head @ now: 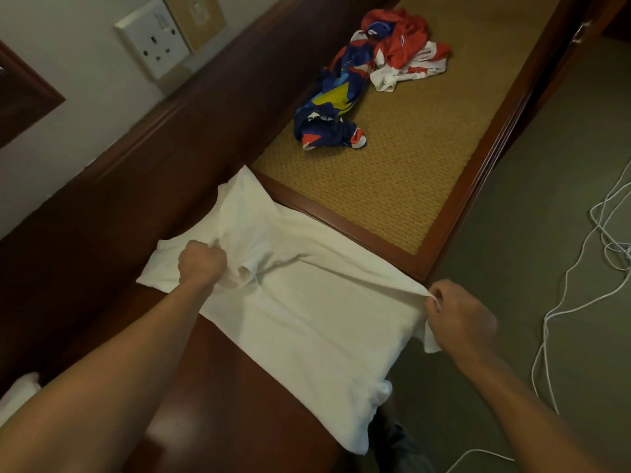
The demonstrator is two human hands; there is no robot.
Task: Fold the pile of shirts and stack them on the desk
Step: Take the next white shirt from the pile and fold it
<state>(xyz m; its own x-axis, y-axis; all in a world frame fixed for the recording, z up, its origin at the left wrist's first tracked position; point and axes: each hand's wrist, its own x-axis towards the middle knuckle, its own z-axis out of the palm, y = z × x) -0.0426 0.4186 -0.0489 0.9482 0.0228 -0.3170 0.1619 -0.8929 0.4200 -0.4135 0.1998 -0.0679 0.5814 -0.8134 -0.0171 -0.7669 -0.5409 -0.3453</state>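
A white shirt (pixel 300 322) lies spread across the dark wooden desk (pixel 218 414), one side hanging over the desk's front edge. My left hand (pixel 201 262) grips a bunch of its cloth near the collar, on the wall side. My right hand (pixel 459 319) pinches the shirt's edge at the front of the desk and pulls it taut. Farther along, on the woven tan panel (pixel 403 158), lies a crumpled pile: a blue, yellow and orange shirt (pixel 336 97) and a red and white shirt (pixel 406 49).
A wall socket (pixel 153 39) sits above the desk's raised wooden back. White cords (pixel 587 278) trail over the grey-green carpet at the right. A bit of white cloth (pixel 20 390) shows at the lower left edge.
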